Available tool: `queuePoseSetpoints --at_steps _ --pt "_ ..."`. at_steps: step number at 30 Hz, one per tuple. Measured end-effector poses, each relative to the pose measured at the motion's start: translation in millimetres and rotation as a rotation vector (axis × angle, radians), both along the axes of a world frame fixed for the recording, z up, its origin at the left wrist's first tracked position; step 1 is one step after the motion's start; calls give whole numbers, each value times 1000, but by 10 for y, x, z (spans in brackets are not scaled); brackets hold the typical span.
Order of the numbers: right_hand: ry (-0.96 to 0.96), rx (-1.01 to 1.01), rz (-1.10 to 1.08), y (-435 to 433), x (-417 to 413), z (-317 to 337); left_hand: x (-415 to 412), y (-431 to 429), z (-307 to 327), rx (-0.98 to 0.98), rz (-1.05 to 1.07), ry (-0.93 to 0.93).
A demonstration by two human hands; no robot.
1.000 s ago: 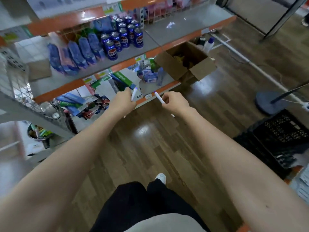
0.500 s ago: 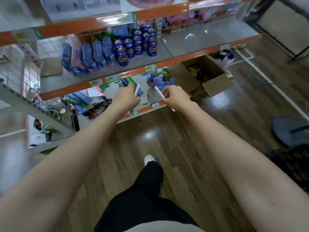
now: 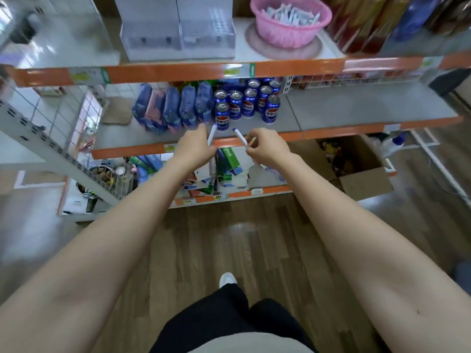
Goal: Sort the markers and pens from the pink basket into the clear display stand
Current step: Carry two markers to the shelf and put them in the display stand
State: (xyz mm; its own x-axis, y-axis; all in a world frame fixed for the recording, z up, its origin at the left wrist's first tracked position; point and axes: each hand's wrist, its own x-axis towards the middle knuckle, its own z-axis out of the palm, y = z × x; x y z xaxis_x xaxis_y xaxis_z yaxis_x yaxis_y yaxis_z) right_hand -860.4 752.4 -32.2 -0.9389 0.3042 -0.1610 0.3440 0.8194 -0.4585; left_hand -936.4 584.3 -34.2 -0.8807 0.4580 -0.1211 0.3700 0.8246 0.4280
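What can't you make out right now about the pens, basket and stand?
Head view:
- left pen: lower barrel hidden in left hand's grip.
- right pen: middle hidden by right hand.
- pink basket: far rim cut by top edge; contents blurred, uncountable.
- clear stand: top cut off, blurred; filled slots unclear.

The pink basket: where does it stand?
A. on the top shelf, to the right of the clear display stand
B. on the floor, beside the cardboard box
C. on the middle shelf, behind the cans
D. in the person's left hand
A: the pink basket stands on the top shelf, right of the clear display stand.
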Motion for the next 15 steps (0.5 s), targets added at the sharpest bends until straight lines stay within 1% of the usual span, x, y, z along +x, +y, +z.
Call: queuePoseSetpoints --at_steps 9,13,15 --pt "127 0 163 -61 -994 493 -727 -251 447 73 181 103" --pt "168 10 214 -76 -1418 676 -978 -279 656 21 248 182" --pt "191 0 227 -51 -1637 741 -1148 -234 714 75 264 163"
